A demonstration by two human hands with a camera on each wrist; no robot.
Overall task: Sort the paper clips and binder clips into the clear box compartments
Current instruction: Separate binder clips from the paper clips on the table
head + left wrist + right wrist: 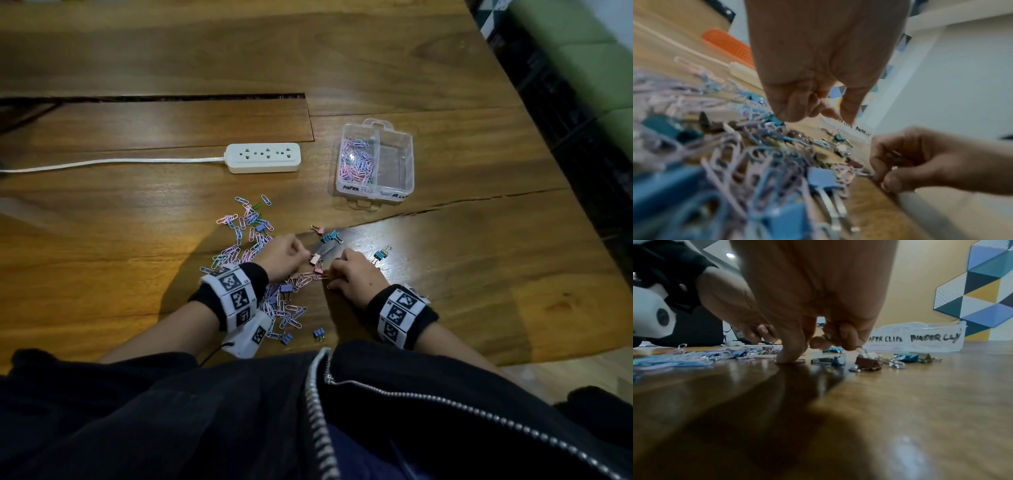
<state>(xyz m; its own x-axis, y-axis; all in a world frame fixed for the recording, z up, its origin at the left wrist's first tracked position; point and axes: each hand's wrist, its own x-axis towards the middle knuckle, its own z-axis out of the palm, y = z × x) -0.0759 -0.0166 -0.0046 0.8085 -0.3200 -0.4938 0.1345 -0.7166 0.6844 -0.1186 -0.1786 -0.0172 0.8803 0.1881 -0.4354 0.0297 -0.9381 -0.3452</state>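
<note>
- We see a dark, nearly black jacket (171, 411) across the near edge of the head view, ribbed in texture, its front open.
- A silver zip (317, 404) with beaded teeth runs down the opening, over a dark blue layer (359, 455).
- Our forearms are bare from the pushed-up sleeves to the wrists.
- On the left wrist sits a black cuff (253, 277) wrapped by a white band (233, 294) printed with square black-and-white markers.
- A white camera housing (250, 337) hangs below it, with a thin black cable (212, 354) trailing near.
- The right wrist carries a matching black cuff (426, 318) and marker band (399, 313).
- From the right wrist view, the left housing (651, 314) shows a round dark lens.
</note>
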